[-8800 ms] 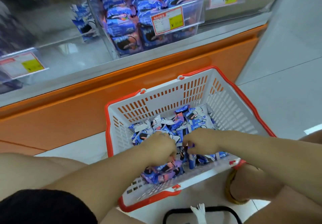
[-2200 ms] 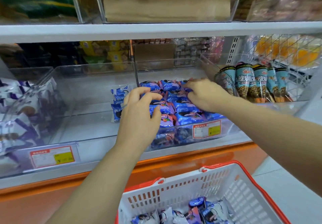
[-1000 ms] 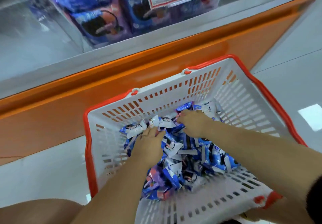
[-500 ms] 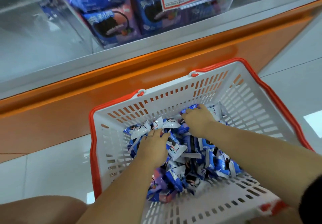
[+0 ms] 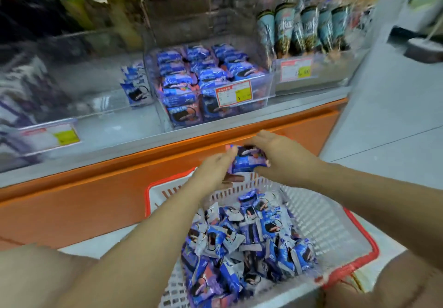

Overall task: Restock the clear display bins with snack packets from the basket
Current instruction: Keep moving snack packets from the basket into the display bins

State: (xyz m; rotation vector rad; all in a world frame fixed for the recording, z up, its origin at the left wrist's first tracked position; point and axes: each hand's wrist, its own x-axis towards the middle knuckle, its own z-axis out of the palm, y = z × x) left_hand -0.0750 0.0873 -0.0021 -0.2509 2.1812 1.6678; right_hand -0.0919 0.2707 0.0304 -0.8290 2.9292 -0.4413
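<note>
Head view. Caught a bundle of snack packets [image 5: 249,161] in mid-air, above the far rim of the basket [image 5: 318,216] and in front of the orange plinth [image 5: 91,188]. Clamped from the right by the right hand [image 5: 280,156], with fingers over the top and thumb underneath. Pinched from the left by the left hand [image 5: 215,171], again with fingers above and thumb below. Left a loose heap of packets [image 5: 249,238] in the basket. Had the target waiting farther off: the middle clear bin [image 5: 269,80], already well filled with blue packets in rows behind its price label [image 5: 233,92].

Looked like the carry from basket up to bin. Best done by squeezing the bundle flat from both ends, lifting clear over the bin's front wall, and setting down on the top layer in line with the rows rather than dropping. Worth minding the slick wrappers, likely to fan out or slip from the middle of the stack.

Could not count the packets in the bundle through the motion smear. Could not read the label's print either. Made out only a few blue packets [image 5: 134,87] in the left bin, amid heavy blur. Lost the near end of the basket past the frame edge. Glimpsed cone-shaped snacks [image 5: 309,29] at far right, with lettering too blurred to read.
</note>
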